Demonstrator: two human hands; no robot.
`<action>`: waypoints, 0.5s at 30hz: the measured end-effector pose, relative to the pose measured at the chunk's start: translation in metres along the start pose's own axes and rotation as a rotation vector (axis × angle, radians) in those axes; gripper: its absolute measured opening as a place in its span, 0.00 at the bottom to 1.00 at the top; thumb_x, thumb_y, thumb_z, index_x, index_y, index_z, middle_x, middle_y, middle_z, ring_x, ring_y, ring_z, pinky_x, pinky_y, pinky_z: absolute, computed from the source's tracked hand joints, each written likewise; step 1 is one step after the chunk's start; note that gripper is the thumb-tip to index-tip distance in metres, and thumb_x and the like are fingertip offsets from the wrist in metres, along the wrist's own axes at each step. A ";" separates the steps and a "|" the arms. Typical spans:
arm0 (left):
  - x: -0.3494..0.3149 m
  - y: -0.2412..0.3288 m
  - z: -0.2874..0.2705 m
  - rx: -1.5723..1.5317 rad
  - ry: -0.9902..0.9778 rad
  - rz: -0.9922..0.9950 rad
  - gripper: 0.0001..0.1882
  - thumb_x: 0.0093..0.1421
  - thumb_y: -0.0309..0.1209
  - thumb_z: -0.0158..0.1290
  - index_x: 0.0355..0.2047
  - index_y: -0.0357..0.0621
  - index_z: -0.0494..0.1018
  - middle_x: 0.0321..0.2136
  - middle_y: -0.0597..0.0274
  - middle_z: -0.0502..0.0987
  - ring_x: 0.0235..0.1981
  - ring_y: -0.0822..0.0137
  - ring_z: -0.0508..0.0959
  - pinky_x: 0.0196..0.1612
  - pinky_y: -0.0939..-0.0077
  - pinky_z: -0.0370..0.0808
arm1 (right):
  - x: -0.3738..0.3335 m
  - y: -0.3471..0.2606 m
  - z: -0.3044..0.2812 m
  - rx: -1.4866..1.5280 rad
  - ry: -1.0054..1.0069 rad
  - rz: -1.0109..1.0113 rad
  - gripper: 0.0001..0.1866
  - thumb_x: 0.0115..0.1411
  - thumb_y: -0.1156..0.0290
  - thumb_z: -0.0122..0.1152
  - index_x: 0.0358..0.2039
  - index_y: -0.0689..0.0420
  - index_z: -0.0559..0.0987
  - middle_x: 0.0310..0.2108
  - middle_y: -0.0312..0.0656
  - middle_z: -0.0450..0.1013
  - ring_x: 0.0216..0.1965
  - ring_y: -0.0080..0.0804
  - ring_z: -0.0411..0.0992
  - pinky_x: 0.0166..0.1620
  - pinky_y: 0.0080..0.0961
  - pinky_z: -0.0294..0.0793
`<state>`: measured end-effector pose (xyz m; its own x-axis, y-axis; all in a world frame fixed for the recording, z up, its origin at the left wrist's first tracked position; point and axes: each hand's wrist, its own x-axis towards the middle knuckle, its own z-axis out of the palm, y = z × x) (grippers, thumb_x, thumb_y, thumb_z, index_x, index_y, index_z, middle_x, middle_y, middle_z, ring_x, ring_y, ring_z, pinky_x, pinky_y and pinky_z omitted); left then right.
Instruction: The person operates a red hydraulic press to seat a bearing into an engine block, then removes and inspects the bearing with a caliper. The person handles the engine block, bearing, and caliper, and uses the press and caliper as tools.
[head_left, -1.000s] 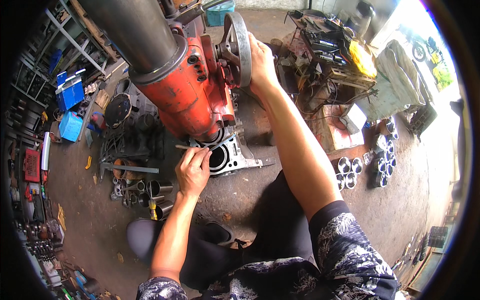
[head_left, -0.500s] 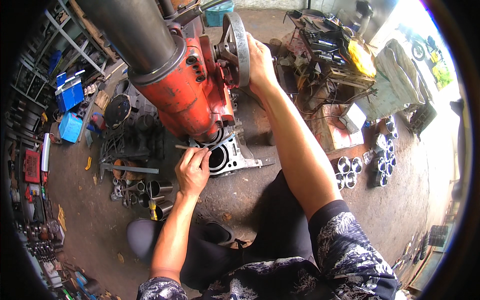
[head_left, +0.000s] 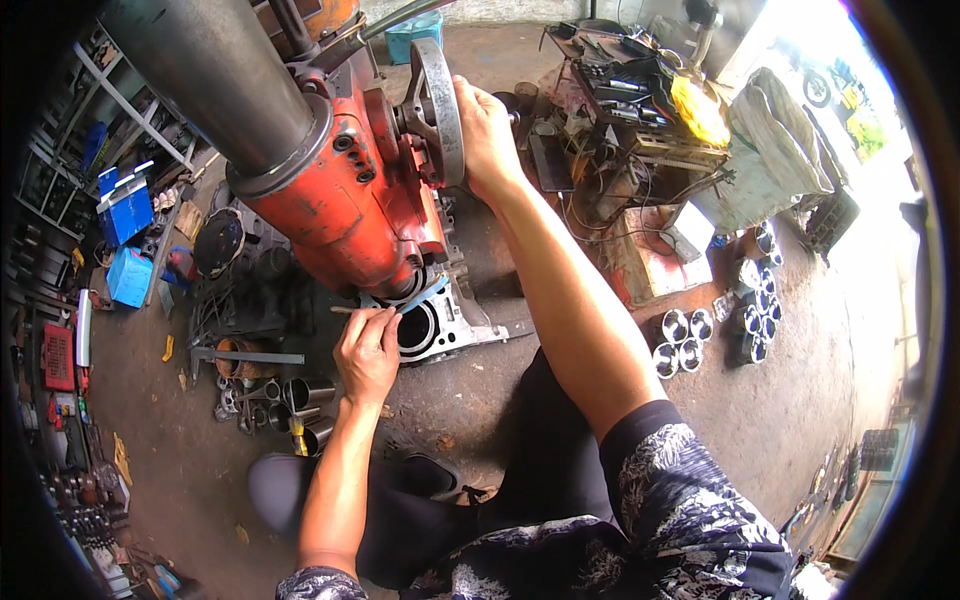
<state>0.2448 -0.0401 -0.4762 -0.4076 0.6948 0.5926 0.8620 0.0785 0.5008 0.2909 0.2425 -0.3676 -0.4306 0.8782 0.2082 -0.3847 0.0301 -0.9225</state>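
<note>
My right hand (head_left: 487, 140) is closed on the rim of a grey metal handwheel (head_left: 452, 118) on the side of a red machine head (head_left: 330, 205). A thick grey steel column (head_left: 215, 80) rises from that head at the upper left. Below it lies an engine block (head_left: 455, 330) with a round dark bore (head_left: 415, 328) showing. My left hand (head_left: 368, 352) pinches a thin stick-like tool (head_left: 425, 295) with a bluish-grey strip at its far end, held slanting over the block's top beneath the machine head. The tool's exact kind cannot be made out.
Metal cylinder sleeves (head_left: 310, 393) and a caliper-like tool (head_left: 250, 356) lie left of the block. Several pistons (head_left: 682, 342) stand on the floor at right. A cluttered tool table (head_left: 640, 100) is at the back right. A red crate (head_left: 58, 357) sits far left.
The whole view has shifted, so the machine and both hands appear farther left. My right hand keeps its hold on the handwheel, and my left hand still holds the stick-like tool over the block.
</note>
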 end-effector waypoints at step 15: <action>0.000 0.000 0.000 -0.006 0.007 0.003 0.05 0.57 0.23 0.64 0.34 0.39 0.80 0.30 0.57 0.79 0.31 0.54 0.81 0.34 0.65 0.78 | 0.002 -0.005 -0.004 -0.315 0.037 -0.039 0.31 0.72 0.49 0.46 0.27 0.66 0.78 0.19 0.47 0.72 0.24 0.32 0.71 0.36 0.37 0.72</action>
<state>0.2445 -0.0396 -0.4761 -0.4071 0.6904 0.5981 0.8612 0.0719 0.5032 0.2955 0.2459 -0.3644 -0.3883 0.8899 0.2393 -0.1265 0.2057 -0.9704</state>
